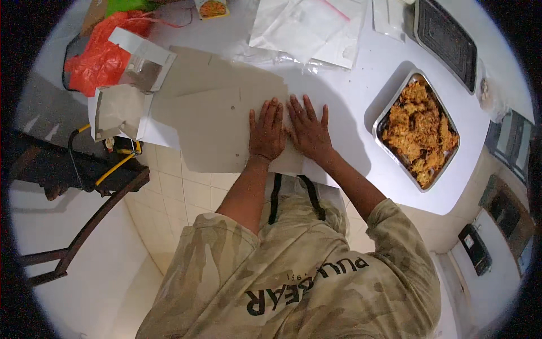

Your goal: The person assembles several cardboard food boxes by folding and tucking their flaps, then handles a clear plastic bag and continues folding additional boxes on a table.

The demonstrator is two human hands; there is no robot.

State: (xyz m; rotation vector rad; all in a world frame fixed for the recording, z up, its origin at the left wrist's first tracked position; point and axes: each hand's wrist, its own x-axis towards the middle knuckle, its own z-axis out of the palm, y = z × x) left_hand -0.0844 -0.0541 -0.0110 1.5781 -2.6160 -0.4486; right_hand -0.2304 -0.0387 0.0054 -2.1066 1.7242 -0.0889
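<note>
My left hand (267, 133) lies flat on a grey-brown sheet of cardboard (212, 127), its fingers stretched out and pointing away from me. Beside it, my right hand (310, 134) rests palm down along the cardboard's right edge, fingers spread and partly over the white tabletop. The two hands almost touch. The sheet has creases and a few small holes, and its near side reaches past the table's front edge. Neither hand holds anything. What lies beneath the palms is hidden.
To the right stands a metal tray (374, 127) of fried, crumb-coated pieces (419, 133); a dark tray (447, 42) lies behind it. Clear plastic bags (310, 28) are at the back. Open white cardboard boxes (119, 112) and a red plastic bag (101, 59) occupy the left.
</note>
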